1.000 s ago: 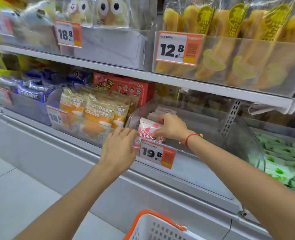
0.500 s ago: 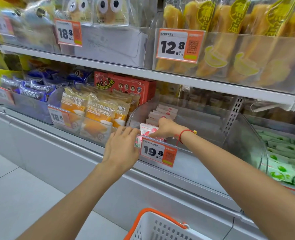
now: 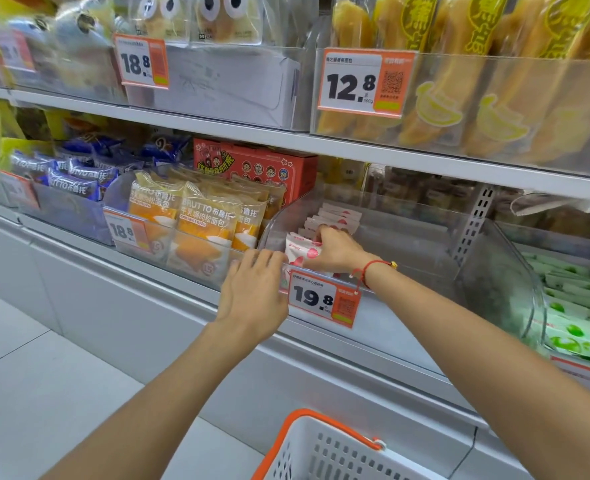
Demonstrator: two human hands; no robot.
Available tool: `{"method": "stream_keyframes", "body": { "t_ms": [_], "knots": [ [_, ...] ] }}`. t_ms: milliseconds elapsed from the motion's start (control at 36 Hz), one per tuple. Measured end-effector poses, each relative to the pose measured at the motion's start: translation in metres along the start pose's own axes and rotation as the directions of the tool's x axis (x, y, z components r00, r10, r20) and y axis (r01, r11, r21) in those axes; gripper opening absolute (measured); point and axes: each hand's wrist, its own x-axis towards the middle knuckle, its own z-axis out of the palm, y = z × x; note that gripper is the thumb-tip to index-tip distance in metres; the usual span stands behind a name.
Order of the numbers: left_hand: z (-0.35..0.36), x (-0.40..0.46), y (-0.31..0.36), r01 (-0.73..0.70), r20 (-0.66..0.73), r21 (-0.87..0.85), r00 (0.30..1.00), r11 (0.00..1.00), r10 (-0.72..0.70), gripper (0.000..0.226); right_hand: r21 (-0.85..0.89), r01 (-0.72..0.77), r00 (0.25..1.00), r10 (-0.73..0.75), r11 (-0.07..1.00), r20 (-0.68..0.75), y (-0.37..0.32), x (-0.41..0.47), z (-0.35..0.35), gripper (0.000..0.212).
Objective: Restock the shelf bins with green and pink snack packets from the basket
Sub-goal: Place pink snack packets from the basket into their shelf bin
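Inside the bin (image 3: 407,237), right hand (image 3: 335,251) holds pink packet (image 3: 302,251).

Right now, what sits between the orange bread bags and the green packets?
In the head view, the clear bin holding pink packets, with the right hand inside it.

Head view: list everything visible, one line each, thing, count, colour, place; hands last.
pink packets: one row, pink-white, left end of clear bin
green packets: many, green-white, bin far right
orange bread packs: several, orange, bin left of the clear one
blue packs: several, blue, farther left
red box: one, behind orange packs
yellow bread sticks: several, upper shelf
price tags: orange-white, on bin fronts
basket: one, white, orange rim, below
left hand: on clear bin's front edge
right hand: holding front pink packet
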Motion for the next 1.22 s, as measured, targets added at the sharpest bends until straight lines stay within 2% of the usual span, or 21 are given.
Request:
{"method": "stream_keyframes", "body": {
  "t_ms": [111,194,333,500,556,611,695,750,806,861,945,1000,1056,1111,1139,1222],
  "knots": [
    [0.001,-0.003,0.002,-0.007,-0.008,0.004,1.000,1.000,0.007,0.056,0.113,-0.039,0.994,0.028,0.993,0.101,0.000,0.001,-0.011,0.072],
    [0.000,-0.005,0.003,-0.014,-0.022,0.027,1.000,1.000,0.014,0.058,0.180,-0.025,0.998,0.013,0.983,0.068,0.001,-0.005,-0.019,0.079],
    [0.000,-0.010,0.007,-0.018,-0.047,0.065,0.999,0.998,0.021,0.060,0.181,0.058,0.997,-0.047,0.982,-0.063,0.009,-0.029,-0.028,0.056],
    [-0.004,-0.028,0.030,-0.059,-0.148,-0.014,0.987,0.998,0.057,0.039,0.278,0.228,0.918,-0.111,0.933,-0.382,0.019,-0.105,-0.031,0.014],
    [-0.002,-0.041,0.041,-0.076,-0.126,-0.068,0.990,0.995,0.067,0.031,0.276,0.280,0.884,-0.135,0.919,-0.447,0.027,-0.134,-0.024,0.009],
    [0.008,-0.058,0.050,-0.070,-0.044,-0.115,0.997,0.991,0.066,0.030,0.281,0.284,0.883,-0.136,0.917,-0.449,0.038,-0.162,-0.011,0.010],
    [0.036,-0.088,0.061,-0.028,0.133,-0.157,0.990,0.987,0.049,0.029,0.384,0.217,0.940,-0.086,0.897,-0.329,0.060,-0.197,0.026,0.012],
    [0.060,-0.113,0.066,0.031,0.258,-0.158,0.966,0.987,0.011,0.028,0.436,0.123,0.983,-0.051,0.891,-0.175,0.076,-0.220,0.057,0.013],
    [0.084,-0.139,0.069,0.031,0.388,-0.111,0.921,0.993,0.015,0.029,0.435,0.030,0.999,-0.033,0.900,0.000,0.092,-0.243,0.091,0.013],
    [0.108,-0.162,0.070,-0.035,0.513,-0.050,0.857,0.998,0.056,0.031,0.405,-0.061,0.988,-0.002,0.912,0.154,0.107,-0.263,0.126,0.014],
    [0.139,-0.190,0.070,-0.161,0.707,0.047,0.702,0.986,0.081,0.038,0.321,-0.197,0.917,0.058,0.927,0.396,0.124,-0.291,0.176,0.019],
    [0.156,-0.205,0.068,-0.256,0.791,0.120,0.609,0.959,0.064,0.048,0.250,-0.246,0.847,0.082,0.936,0.525,0.130,-0.308,0.203,0.039],
    [0.169,-0.219,0.063,-0.379,0.837,0.189,0.545,0.906,0.053,0.062,0.174,-0.226,0.765,0.064,0.958,0.641,0.133,-0.325,0.226,0.070],
    [0.179,-0.232,0.056,-0.449,0.864,0.213,0.502,0.868,0.047,0.074,0.117,-0.139,0.709,0.016,0.983,0.705,0.134,-0.343,0.243,0.088],
    [0.183,-0.236,0.053,-0.459,0.869,0.215,0.493,0.862,0.046,0.077,0.095,-0.113,0.710,0.014,0.989,0.704,0.134,-0.350,0.247,0.093],
    [0.188,-0.243,0.052,-0.459,0.877,0.180,0.475,0.870,0.069,0.077,0.017,-0.028,0.786,0.012,0.999,0.618,0.134,-0.355,0.249,0.095]
  ]
}}
